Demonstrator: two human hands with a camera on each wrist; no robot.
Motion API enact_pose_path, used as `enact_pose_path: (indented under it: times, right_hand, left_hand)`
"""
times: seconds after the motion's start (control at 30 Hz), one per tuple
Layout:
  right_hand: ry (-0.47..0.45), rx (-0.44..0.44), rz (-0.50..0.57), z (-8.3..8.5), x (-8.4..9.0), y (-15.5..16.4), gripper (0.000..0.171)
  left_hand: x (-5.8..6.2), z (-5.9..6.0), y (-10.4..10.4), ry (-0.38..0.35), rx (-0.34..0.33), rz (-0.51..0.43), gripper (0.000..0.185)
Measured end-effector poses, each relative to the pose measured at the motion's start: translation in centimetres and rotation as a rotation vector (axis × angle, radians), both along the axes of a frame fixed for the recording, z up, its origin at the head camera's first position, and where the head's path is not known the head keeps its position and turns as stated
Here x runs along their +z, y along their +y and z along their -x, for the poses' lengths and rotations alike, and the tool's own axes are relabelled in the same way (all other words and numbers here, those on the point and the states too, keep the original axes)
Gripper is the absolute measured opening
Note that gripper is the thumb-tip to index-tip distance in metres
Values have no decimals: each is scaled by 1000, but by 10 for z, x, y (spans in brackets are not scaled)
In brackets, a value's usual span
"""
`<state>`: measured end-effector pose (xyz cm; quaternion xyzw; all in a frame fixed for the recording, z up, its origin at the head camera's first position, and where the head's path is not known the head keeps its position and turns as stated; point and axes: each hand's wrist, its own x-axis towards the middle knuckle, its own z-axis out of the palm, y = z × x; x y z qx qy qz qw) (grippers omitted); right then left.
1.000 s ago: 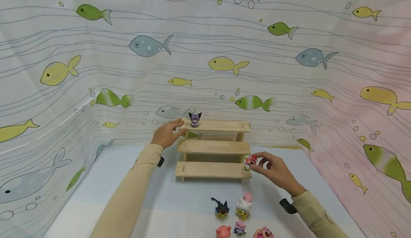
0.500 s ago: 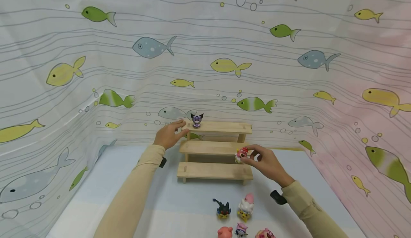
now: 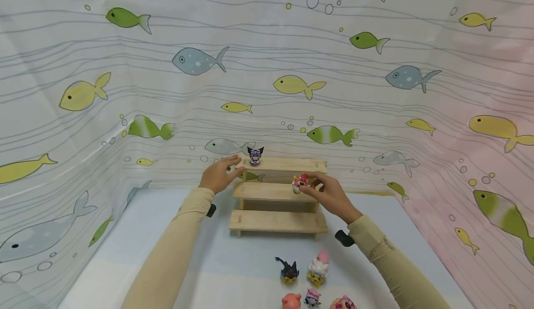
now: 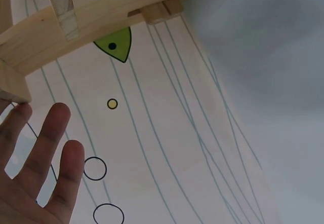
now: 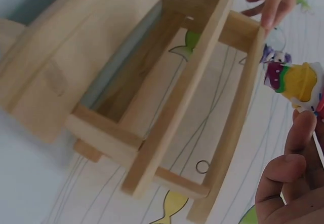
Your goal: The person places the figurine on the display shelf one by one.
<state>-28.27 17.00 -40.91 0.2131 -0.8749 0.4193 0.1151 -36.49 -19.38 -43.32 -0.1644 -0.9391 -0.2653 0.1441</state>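
A three-tier wooden stand (image 3: 278, 191) stands against the fish-print backdrop. A small purple-and-black figurine (image 3: 255, 156) sits on its top shelf near the left end. My left hand (image 3: 220, 174) rests with straight fingers (image 4: 55, 127) against the left end of the top shelf (image 4: 76, 26) and holds nothing. My right hand (image 3: 323, 192) pinches a small red-and-pink figurine (image 3: 300, 182) just above the middle shelf, towards its right side. The right wrist view shows that toy (image 5: 297, 83) at my fingertips (image 5: 298, 127), with the stand's frame (image 5: 167, 107) beside it.
Several more small figurines stand on the pale blue table in front of the stand: a dark spiky one (image 3: 288, 270), a white-and-pink one (image 3: 317, 267), and others at the near edge (image 3: 311, 297). The fish-print curtain (image 3: 125, 91) walls the table on three sides.
My right hand has carried the red-and-pink figurine up and to the left, from beside the bottom shelf's right end to above the middle shelf. The left hand has stayed at the top shelf.
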Motion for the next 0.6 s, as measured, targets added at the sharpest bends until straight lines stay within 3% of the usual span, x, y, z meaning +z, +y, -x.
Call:
enact_pose_path:
  times: [0.47, 0.6]
  right_hand:
    - [22, 18, -47, 42, 23, -35, 47]
    - [-8, 15, -41, 54, 28, -44, 48]
  left_hand:
    - [2, 0, 0, 2, -10, -6, 57]
    - [0, 0, -1, 6, -2, -10, 57]
